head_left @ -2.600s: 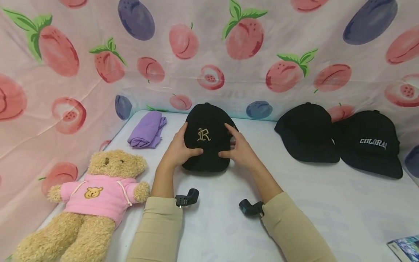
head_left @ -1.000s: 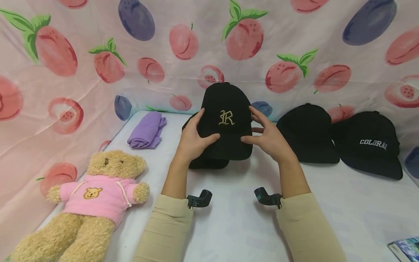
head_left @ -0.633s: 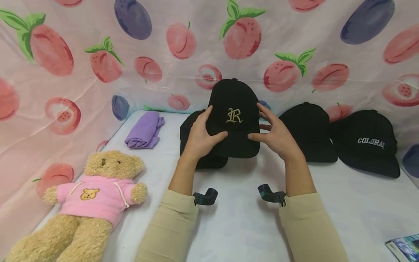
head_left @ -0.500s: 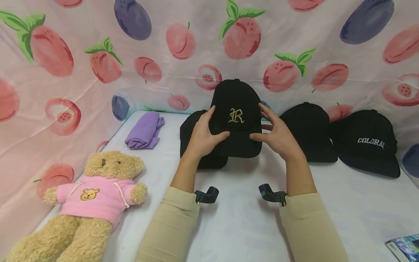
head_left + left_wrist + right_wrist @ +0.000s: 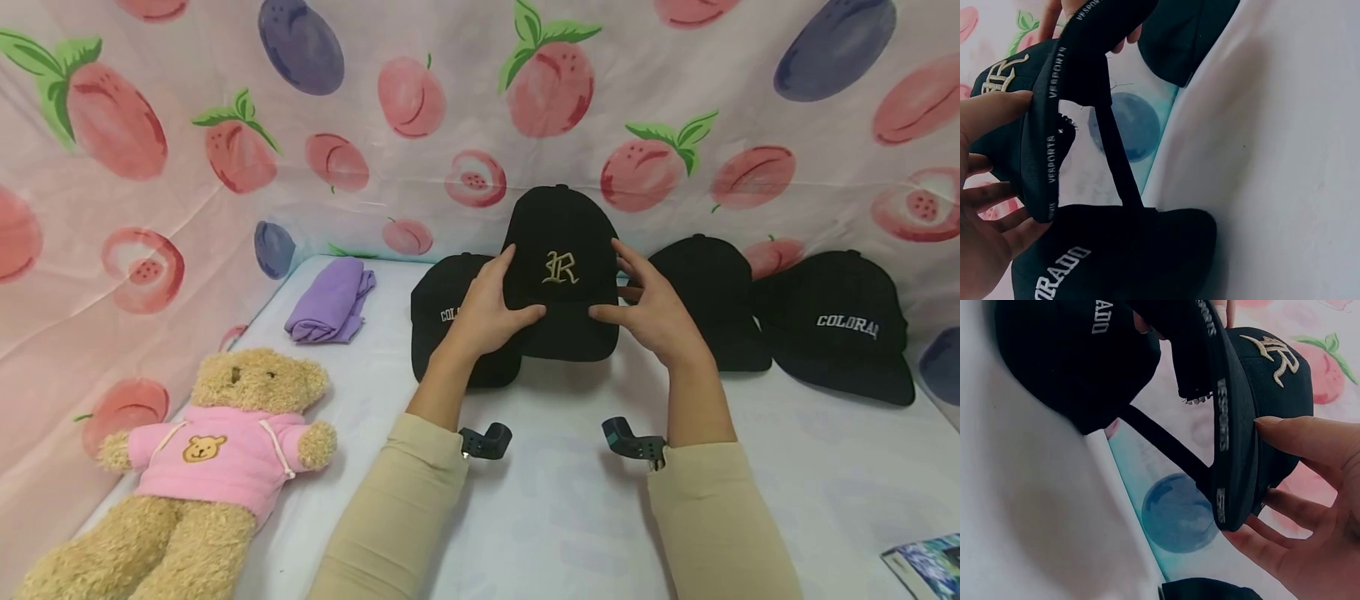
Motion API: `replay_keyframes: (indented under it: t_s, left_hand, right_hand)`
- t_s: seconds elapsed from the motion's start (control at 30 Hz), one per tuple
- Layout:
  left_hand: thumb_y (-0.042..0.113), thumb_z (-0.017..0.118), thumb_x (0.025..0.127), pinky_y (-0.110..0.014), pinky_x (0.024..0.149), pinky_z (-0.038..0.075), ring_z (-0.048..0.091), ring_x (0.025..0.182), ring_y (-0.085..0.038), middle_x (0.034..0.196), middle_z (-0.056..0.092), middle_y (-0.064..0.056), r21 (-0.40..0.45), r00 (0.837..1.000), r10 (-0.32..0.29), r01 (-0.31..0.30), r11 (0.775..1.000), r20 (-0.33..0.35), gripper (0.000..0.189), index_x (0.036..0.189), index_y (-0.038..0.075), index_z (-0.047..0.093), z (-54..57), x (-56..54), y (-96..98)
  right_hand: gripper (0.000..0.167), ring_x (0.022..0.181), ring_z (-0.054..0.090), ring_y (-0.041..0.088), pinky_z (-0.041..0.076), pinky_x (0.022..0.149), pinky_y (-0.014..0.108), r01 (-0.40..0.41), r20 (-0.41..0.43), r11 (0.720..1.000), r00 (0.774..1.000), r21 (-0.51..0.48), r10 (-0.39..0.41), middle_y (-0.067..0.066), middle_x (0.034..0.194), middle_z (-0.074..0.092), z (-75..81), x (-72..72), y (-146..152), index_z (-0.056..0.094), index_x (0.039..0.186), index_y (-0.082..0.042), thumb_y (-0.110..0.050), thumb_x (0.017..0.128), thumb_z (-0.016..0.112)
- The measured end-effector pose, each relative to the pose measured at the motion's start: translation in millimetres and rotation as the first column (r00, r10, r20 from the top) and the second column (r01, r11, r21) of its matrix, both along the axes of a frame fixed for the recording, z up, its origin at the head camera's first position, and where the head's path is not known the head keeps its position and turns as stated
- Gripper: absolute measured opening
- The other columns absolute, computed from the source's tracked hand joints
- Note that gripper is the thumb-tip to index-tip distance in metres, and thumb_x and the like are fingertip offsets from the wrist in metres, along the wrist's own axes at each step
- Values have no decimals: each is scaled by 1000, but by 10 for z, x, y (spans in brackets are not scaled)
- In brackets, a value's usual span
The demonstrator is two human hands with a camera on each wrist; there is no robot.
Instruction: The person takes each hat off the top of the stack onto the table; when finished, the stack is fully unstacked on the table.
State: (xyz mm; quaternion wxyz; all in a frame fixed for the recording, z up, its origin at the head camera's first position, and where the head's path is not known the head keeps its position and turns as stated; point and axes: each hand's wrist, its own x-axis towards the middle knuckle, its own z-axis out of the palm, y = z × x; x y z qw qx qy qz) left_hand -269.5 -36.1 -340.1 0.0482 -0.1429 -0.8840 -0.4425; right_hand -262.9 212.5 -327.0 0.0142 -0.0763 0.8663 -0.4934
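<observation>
A black baseball cap [image 5: 562, 225] with a gold embroidered R is held up, crown at the top and brim toward me. My left hand [image 5: 487, 308] grips its left side, thumb on the brim and fingers at the side. On the right side my right hand [image 5: 663, 312] holds it the same way. Both wrist views show the cap's strap and the lettered tape inside its rim. Behind my left hand, lower on the white surface, sits another black cap [image 5: 431, 342] with white letters; the left wrist view shows "ORADO" on this lettered cap [image 5: 1110, 262]. My left hand partly hides it.
To the right stand a plain black cap [image 5: 712, 308] and a black cap with white "COLORA" lettering [image 5: 840, 333]. A teddy bear [image 5: 210, 467] in pink lies left, near a folded purple cloth [image 5: 330, 300]. A fruit-print curtain [image 5: 450, 50] hangs behind; a printed item [image 5: 930, 562] lies bottom right.
Both hands have raised the R cap and moved it right, uncovering the lettered cap that it hid at first. In the last half second it has shifted slightly further right.
</observation>
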Motion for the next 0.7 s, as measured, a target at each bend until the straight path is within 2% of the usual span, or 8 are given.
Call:
replay_keyframes:
  t_s: [0.23,0.43,0.7]
  left_hand:
    - [31,81,90,-51,126,27,24,158,-29,170,25,-9,-22,999,-18,19,1000,37,100,167,19,18,-36,-35,94]
    - [30,81,90,-50,127,25,20,160,-29,171,23,-10,-19,996,-47,49,999,81,102,167,17,16,-168,-91,174]
    - [29,82,89,-48,127,27,26,158,-28,170,25,-12,3,993,-76,76,997,94,104,167,14,15,-311,-153,251]
  right_hand:
    - [103,150,36,44,35,117,65,14,-19,1000,1000,0,-14,8,173,19,-36,-28,57,15,166,-41,-15,90,80]
    - [104,149,37,47,35,117,66,16,-16,1000,1000,25,-15,12,173,20,-131,-55,110,14,167,-35,-12,90,79]
    - [101,148,35,50,34,117,67,31,-14,999,999,32,-31,17,172,21,-205,-90,166,15,168,-31,-11,91,78]
